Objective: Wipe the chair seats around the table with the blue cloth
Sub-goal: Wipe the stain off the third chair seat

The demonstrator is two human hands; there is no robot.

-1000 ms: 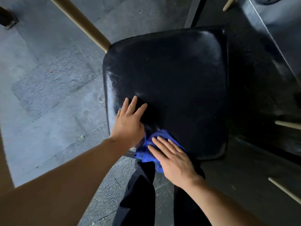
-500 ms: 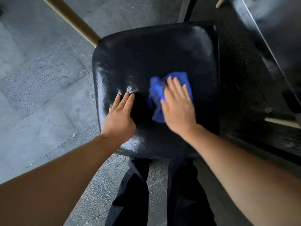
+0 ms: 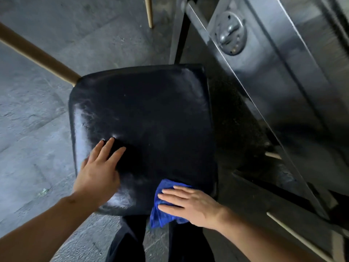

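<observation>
right hand (image 3: 190, 206) flat, pressing blue cloth (image 3: 162, 214) at seat (image 3: 143, 114) near edge; left hand (image 3: 99, 172) spread, bracing. this seat looks mostly wiped; other chairs unseen.

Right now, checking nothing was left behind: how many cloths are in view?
1. The blue cloth lies under the right hand at the near edge of the chair seat, partly hanging off it.
</observation>
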